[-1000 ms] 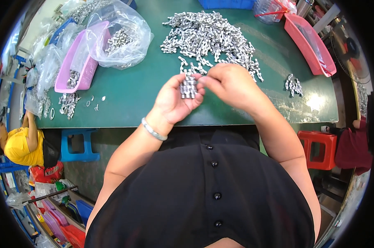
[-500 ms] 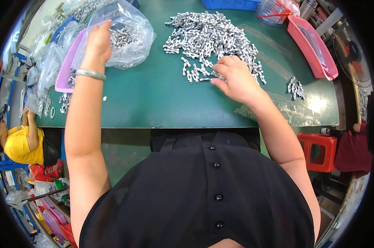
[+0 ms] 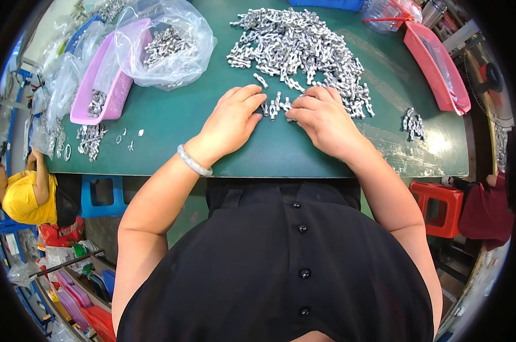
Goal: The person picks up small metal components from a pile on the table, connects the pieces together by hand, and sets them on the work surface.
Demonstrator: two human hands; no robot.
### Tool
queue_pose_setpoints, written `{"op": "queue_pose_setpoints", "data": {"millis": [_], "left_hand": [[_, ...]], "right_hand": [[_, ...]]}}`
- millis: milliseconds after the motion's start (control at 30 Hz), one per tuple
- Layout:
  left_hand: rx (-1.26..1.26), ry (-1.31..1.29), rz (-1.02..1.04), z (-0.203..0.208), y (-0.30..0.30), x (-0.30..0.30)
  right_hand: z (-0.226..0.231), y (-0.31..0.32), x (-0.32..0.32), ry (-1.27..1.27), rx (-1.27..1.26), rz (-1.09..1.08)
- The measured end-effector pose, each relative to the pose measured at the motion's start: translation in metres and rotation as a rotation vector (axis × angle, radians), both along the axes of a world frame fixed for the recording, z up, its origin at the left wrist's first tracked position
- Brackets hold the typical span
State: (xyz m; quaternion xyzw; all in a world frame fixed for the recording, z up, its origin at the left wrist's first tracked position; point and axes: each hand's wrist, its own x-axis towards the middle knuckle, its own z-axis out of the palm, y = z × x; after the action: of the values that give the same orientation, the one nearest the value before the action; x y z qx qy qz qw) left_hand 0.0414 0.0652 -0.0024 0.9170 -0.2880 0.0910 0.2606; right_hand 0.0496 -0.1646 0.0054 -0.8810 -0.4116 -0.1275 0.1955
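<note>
A large heap of small silver metal links (image 3: pixel 303 45) lies on the green table (image 3: pixel 184 131), with several loose ones at its near edge. Just in front of the heap, my left hand (image 3: pixel 230 121), a pale bangle (image 3: pixel 194 162) at its wrist, has curled fingers and a metal link at the fingertips. Across from it, my right hand (image 3: pixel 325 121) bends its fingers down over more links beside the heap. A few upright links (image 3: pixel 274 107) stand between the two hands. Fingers partly hide what each hand holds.
A clear plastic bag (image 3: pixel 172 51) of metal parts and a purple basket (image 3: pixel 118 94) are at the left. A pink basket (image 3: pixel 437 65) and a small group of links (image 3: pixel 413 124) lie right. A person in yellow (image 3: pixel 30 199) sits at far left, near a blue stool (image 3: pixel 102 195).
My left hand has come back from the plastic bag to the loose links, right and nearer. My right hand stays by the heap, with its fingers slightly shifted.
</note>
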Motion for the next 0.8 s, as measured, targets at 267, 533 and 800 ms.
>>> {"op": "queue_pose_setpoints", "data": {"millis": [267, 533, 800], "left_hand": [[-0.142, 0.0, 0.028, -0.006, 0.012, -0.026], [-0.205, 0.136, 0.042, 0.006, 0.006, -0.043], [-0.012, -0.01, -0.025, 0.006, -0.003, -0.034]], "right_hand": [[0.003, -0.006, -0.013, 0.022, 0.085, 0.022], [0.001, 0.0, -0.021, 0.047, 0.169, -0.145], [0.0, -0.002, -0.022, 0.065, 0.156, -0.039]]}}
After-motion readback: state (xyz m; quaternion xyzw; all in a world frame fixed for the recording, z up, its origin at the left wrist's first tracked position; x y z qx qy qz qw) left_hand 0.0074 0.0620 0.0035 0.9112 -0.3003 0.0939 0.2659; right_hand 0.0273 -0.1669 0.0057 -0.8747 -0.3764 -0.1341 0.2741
